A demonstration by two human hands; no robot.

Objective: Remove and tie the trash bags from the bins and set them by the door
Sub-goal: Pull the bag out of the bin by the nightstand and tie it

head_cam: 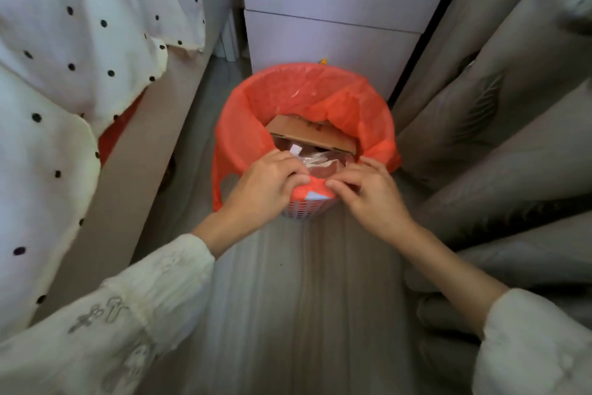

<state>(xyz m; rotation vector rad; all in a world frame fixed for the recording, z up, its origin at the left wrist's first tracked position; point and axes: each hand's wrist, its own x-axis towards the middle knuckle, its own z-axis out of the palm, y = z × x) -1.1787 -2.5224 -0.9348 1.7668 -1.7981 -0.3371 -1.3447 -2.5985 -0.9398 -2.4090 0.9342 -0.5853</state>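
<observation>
Thin glossy orange plastic bag [320, 97]; matt brown cardboard [307, 133]; white perforated plastic bin [304, 210].

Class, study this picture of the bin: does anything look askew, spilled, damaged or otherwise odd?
Nothing is spilled or torn. The one oddity: a cardboard piece lies tilted across the orange bag's opening. The left hand and right hand pinch the bag's near edge at the bin rim.

Bin before me, between bed and curtain
My hands meet on the trash bag [307, 97] lining the bin [304, 210]; drawers [330, 33] stand behind it
</observation>
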